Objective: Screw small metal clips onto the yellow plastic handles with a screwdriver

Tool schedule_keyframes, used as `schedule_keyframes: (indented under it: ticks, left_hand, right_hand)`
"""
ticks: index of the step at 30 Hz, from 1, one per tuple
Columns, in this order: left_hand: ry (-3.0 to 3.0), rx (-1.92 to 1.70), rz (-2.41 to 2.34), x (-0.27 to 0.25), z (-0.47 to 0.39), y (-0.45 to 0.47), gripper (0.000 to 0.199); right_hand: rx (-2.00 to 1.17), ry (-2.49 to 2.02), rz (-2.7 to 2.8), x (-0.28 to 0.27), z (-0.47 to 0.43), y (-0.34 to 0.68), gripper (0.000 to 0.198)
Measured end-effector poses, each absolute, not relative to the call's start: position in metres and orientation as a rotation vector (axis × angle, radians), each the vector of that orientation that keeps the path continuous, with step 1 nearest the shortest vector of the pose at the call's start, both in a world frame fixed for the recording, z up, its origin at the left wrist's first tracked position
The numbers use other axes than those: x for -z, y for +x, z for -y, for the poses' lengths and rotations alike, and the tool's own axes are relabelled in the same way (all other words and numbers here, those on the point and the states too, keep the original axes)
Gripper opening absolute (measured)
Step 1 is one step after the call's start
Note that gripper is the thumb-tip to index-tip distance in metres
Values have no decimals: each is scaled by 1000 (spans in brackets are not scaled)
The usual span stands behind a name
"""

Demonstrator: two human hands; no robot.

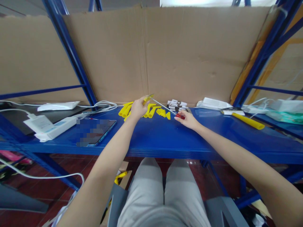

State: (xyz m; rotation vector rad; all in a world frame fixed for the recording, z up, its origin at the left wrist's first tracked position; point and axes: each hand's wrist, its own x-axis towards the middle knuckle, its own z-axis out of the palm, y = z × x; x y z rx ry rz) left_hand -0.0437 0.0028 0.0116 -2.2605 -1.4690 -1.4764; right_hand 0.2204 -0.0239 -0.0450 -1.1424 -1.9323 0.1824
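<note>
My left hand point(139, 108) is closed around a small yellow plastic piece point(147, 99), raised above the shelf; a thin edge juts from its upper end, too small to make out. My right hand point(188, 119) grips the red handle of a screwdriver point(163, 107). Its long metal shaft slants up and left, with the tip at or close to the yellow piece; contact is not clear. Several yellow tubes point(151, 112) lie beneath and beside my left hand. Between the hands sit small yellow pieces point(161, 112). Behind them is a stack of white-and-black packets point(176, 105).
On the blue shelf point(153, 142) a phone point(97, 132) and a white power strip point(56, 127) lie at left. A yellow-handled tool point(247, 120) and a white packet point(213, 103) rest at right. Cardboard point(177, 50) closes the back; blue posts point(71, 53) frame the sides.
</note>
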Motion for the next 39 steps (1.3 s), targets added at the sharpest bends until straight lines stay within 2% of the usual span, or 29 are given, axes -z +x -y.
schedule_keyframes:
  ticks: [5,10,18,24,29,36,39]
  left_hand:
    - [-2229,1474,1534,-11,-7,-45,36]
    - [-2224,1459,1502,-11,-5,-45,36]
    - [-2288,1430,1420,-11,0,-41,35]
    - [-2233,1507,1472,-11,-6,-45,34]
    - [-2243,1498,1462,-11,-5,-45,35]
    - [-2250,1549,1479,-10,-12,-47,33]
    - [-2255,1544,1498,-11,-12,-48,33]
  right_hand:
    - [-328,-1136,2034,43,24,218,31]
    - [-111,-1158,1939,46,24,218,17]
    - [-39,-1246,1891,51,18,223,17]
    - [-90,-1169,2046,45,21,220,27]
    - [-19,-1232,1960,47,23,221,26]
    - [-106,-1152,2018,47,20,220,37]
    - [-96,-1167,2008,47,20,219,35]
